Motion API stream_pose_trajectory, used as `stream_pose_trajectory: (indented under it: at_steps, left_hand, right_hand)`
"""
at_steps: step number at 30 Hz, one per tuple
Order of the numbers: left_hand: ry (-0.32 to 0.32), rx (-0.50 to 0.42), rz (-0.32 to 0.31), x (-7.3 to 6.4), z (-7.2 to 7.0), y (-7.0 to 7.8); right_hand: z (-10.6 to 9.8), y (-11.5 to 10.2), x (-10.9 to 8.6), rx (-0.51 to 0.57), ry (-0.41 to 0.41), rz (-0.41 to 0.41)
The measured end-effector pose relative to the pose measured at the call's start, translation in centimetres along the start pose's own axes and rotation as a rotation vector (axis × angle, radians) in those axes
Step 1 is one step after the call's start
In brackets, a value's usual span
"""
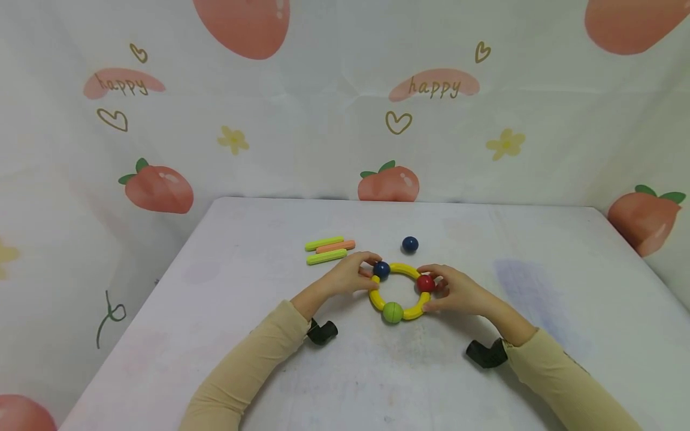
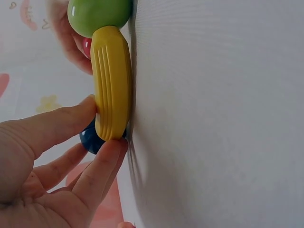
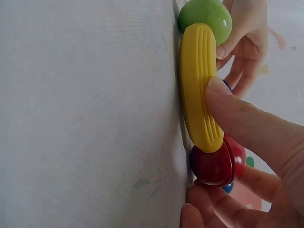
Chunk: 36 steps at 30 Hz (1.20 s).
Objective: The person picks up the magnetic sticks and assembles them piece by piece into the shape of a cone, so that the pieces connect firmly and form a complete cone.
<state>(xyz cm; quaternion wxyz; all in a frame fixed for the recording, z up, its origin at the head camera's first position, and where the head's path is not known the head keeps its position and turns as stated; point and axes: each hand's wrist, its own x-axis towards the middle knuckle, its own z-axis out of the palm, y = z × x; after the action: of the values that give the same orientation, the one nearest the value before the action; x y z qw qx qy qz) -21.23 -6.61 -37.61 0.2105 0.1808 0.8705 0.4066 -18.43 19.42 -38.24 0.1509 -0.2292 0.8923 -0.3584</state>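
Three curved yellow rods (image 1: 375, 297) and three balls form a ring that lies on the table between my hands. Its balls are green (image 1: 393, 312), dark blue (image 1: 381, 270) and red (image 1: 425, 283). On the ring's left side my left hand (image 1: 347, 274) grips the blue ball and the end of the yellow rod (image 2: 111, 80) beside it. Opposite, my right hand (image 1: 462, 290) holds the red ball (image 3: 213, 165) with its fingers around it, the thumb pressing along a yellow rod (image 3: 197, 85).
Behind the ring lies a loose dark blue ball (image 1: 410, 244). Two yellow-green sticks (image 1: 326, 257) and an orange stick (image 1: 336, 246) lie together at the back left. The white table (image 1: 539, 239) ends at a printed cloth backdrop (image 1: 312, 120). Black fittings (image 1: 487, 353) sit at both wrists.
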Motion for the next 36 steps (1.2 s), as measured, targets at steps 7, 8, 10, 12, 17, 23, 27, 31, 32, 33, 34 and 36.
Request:
stream_pose_trajectory:
  at_steps: [7,8,10,12,17,23,27,31,32,33,34,36]
  left_hand:
    - [-0.001,0.004,0.001,0.0,-0.3,-0.3]
    - [0.004,0.0,0.002,0.0,-0.5,-0.3]
    - [0.02,-0.004,0.011,-0.1,-0.8,-0.4]
    - [0.043,-0.008,0.027,-0.3,-1.2,-0.6]
    - [0.096,0.002,0.042,-0.6,-2.3,-1.1]
    - [0.153,0.004,0.058,-0.9,-3.8,-1.9]
    - [0.206,0.007,0.064,-1.2,-4.8,-2.7]
    - [0.243,0.027,0.072,-1.4,-5.5,-3.4]
    - [0.249,0.03,0.076,-1.4,-5.6,-3.6]
    - [0.254,0.029,0.076,-1.4,-5.7,-3.7]
    - [0.258,0.035,0.077,-1.4,-5.8,-3.8]
    - [0.261,0.041,0.072,-1.3,-5.8,-3.9]
  right_hand:
    - [0.1,0.1,-0.1,0.006,0.005,-0.059]
    - [0.1,0.2,-0.1,0.008,0.005,-0.05]
    - [0.1,0.1,-0.1,0.016,-0.001,-0.018]
    - [0.2,0.0,0.0,0.015,-0.003,-0.004]
    - [0.3,-0.1,-0.1,0.007,0.0,0.005]
    - [0.3,0.4,0.1,0.0,-0.001,0.009]
    - [0.3,0.5,0.1,0.004,-0.003,0.01]
    - [0.3,0.4,0.0,0.005,-0.002,-0.001]
    - [0.3,0.4,0.0,0.003,-0.001,-0.002]
    - [0.3,0.5,0.0,0.003,-0.002,-0.005]
    - [0.3,0.5,0.1,0.003,-0.002,-0.005]
    - [0.3,0.6,0.1,0.005,-0.003,0.001]
